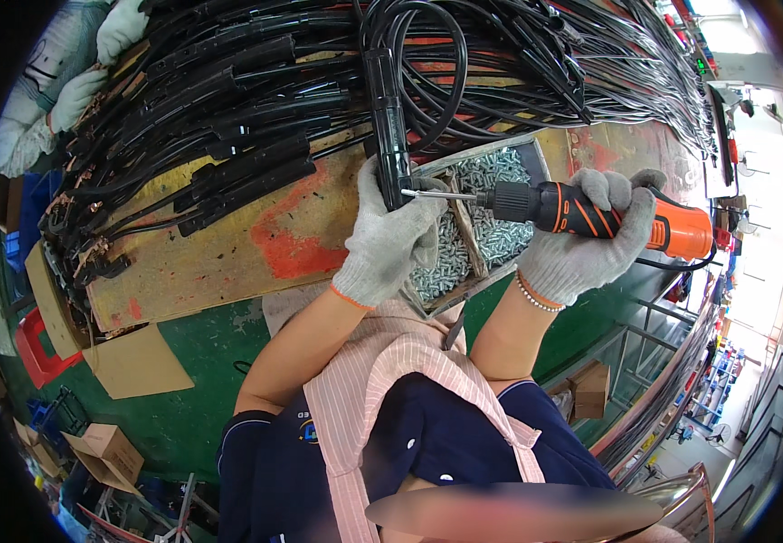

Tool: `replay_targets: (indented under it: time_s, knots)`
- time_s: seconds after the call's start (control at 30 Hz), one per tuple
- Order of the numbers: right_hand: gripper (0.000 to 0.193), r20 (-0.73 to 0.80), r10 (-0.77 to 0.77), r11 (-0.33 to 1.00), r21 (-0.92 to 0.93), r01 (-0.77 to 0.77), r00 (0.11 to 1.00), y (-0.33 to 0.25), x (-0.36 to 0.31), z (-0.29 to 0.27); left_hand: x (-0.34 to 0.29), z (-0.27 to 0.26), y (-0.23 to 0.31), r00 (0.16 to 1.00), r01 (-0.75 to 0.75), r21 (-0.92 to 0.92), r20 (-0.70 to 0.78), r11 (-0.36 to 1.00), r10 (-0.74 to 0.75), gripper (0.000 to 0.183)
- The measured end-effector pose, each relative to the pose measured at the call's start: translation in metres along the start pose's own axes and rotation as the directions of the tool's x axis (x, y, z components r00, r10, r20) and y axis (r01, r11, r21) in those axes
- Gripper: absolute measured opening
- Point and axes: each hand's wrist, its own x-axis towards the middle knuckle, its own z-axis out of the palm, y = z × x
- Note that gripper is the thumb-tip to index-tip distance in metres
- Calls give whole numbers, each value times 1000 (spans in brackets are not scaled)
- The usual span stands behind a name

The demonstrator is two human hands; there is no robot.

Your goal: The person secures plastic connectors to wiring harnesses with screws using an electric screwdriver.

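My left hand [387,231], in a grey knit glove, is closed around the lower end of a black plastic cable housing [387,118], which stands lengthwise away from me. My right hand [590,231], gloved too, grips an orange and black electric screwdriver [581,210] held level. Its long metal bit points left, and the tip meets the side of the housing near my left fingers. Whether a screw sits on the tip is too small to tell. Below the bit lies a divided tray [540,163] of small silver screws [441,271].
Many black cables with housings [228,90] cover the far side of the worn wooden table [192,271]. Another person's gloved hands [79,95] are at the far left. Cardboard boxes [106,457] and a red plastic stool [43,348] stand on the green floor.
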Motion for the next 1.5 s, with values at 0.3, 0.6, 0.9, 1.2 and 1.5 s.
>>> replay_targets:
  time_s: [0.3, 0.6, 0.9, 1.2, 1.5]
  knots:
    - [37, -6, -18, 997, -69, 18, 1000, 2, 1, -9, -1, 4, 1, 999, -11, 4, -48, 1000, 11, 62]
    - [29, 23, -20, 995, -96, 22, 1000, 12, -2, -7, -1, 3, 3, 1000, 16, 15, -25, 1000, -15, 58]
    - [30, 26, -34, 994, -104, 37, 999, 6, -4, -8, 1, 5, 0, 999, -1, 12, -47, 1000, 1, 54]
    - [29, 146, -73, 923, -366, 122, 987, 6, -19, 23, 1, 6, -3, 997, -24, 41, -77, 999, 28, 67]
    - [37, 221, -53, 809, -562, 171, 974, 19, -20, 48, 3, 7, -4, 994, -20, 81, -109, 997, 29, 72]
